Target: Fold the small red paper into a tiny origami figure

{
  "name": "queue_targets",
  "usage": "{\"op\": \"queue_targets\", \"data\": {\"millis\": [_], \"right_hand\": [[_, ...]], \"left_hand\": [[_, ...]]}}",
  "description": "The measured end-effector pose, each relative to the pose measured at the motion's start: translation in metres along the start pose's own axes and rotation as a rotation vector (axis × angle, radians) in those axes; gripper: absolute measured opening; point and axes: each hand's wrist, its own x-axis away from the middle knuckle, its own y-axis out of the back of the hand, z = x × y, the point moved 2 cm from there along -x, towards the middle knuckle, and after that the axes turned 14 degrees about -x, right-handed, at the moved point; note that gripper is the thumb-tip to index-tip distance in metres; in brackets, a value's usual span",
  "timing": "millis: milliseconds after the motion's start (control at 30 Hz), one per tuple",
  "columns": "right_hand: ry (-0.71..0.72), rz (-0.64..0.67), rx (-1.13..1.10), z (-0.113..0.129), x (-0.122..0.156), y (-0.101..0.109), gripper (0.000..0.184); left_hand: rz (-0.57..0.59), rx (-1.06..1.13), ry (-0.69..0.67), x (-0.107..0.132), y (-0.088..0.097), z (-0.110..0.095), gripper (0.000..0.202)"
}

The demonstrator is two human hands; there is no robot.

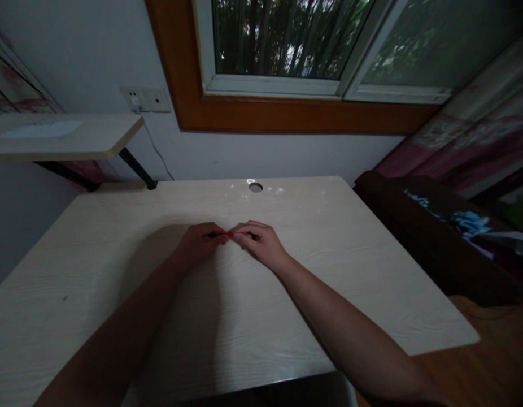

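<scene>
We take the round hole [256,187] in the pale tabletop [354,254] as our reference. We find a small red item [230,234] on the person's side of the hole and slightly to its left. It is too small for us to identify; a knot-like lump shows at its middle, with thin red ends running to both sides. The left hand [199,242] pinches the left end between thumb and fingertips; the right hand [262,244] pinches the right end likewise. We note the fingertips of the two hands near one another, with the lump between them. We cannot tell whether the item touches the tabletop. Left of the hole and farther back stands a raised shelf [96,147] on black legs; beyond the hole, we record a window [282,85].
</scene>
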Motion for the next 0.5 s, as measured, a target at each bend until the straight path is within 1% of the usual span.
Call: {"op": "queue_targets", "data": {"millis": [200, 500], "right_hand": [[-0.009, 0.023, -0.032, -0.0026, 0.0005, 0.0003, 0.019], [-0.017, 0.033, 0.007, -0.0022, -0.0003, -0.0002, 0.022]], "left_hand": [[0.057, -0.006, 0.013, 0.0003, -0.0007, -0.0014, 0.02], [0.074, -0.009, -0.014, 0.0011, -0.0006, -0.0025, 0.024]]}}
